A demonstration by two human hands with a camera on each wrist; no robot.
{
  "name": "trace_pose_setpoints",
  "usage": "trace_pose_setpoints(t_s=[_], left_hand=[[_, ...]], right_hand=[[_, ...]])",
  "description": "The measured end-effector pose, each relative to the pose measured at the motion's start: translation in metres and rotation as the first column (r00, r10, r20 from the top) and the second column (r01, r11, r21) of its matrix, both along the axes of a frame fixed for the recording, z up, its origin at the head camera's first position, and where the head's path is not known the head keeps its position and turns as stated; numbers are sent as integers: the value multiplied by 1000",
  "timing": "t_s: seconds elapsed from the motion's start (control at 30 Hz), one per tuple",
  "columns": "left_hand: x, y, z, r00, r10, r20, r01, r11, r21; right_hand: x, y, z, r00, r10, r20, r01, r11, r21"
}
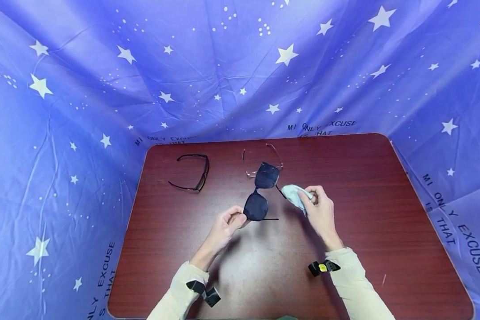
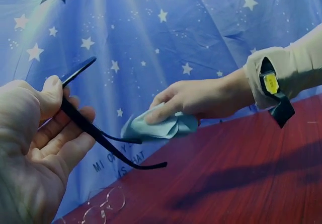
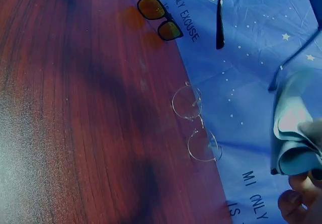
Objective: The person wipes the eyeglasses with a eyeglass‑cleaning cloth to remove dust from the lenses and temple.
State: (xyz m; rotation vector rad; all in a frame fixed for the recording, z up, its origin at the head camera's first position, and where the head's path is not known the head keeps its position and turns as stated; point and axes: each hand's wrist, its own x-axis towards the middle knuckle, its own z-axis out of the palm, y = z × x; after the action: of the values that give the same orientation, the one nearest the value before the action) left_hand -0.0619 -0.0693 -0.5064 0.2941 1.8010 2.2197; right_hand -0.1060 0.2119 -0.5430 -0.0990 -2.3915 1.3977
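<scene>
My left hand pinches a pair of dark sunglasses by the outer edge of one lens, holding them up over the table. In the left wrist view the black temple arms of the sunglasses reach away from the thumb and fingers. A folded pale blue-green cloth is pinched between the thumb and fingers of my right hand. The cloth overlaps the tip of one temple arm in the head and left wrist views. In the right wrist view the cloth hangs folded in the fingers.
Thin wire-framed round glasses rest on the table behind the sunglasses. Black-framed glasses with orange-tinted lenses lie at the table's left, arms unfolded. The red-brown wooden table is bordered by a blue star-printed curtain.
</scene>
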Motion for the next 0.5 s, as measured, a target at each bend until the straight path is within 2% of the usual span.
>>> trace_pose_setpoints(t_s=[0.1,0.2,0.3,0.5], left_hand=[[1,-5,-2,999,0,-42,-1,999,-37],[2,-8,-6,996,-28,-89,19,995,-97],[3,-10,-10,990,-73,-121,54,988,-147],[5,-9,-14,979,-137,-149,101,968,-229]], right_hand=[[-1,1,2,998,-52,-23,51,998,-31],[-4,-2,5,997,-54,-60,52,998,-25],[-9,-10,9,995,-13,-96,10,1000,-28],[-11,-34,20,984,86,-159,-111,981,-158]])
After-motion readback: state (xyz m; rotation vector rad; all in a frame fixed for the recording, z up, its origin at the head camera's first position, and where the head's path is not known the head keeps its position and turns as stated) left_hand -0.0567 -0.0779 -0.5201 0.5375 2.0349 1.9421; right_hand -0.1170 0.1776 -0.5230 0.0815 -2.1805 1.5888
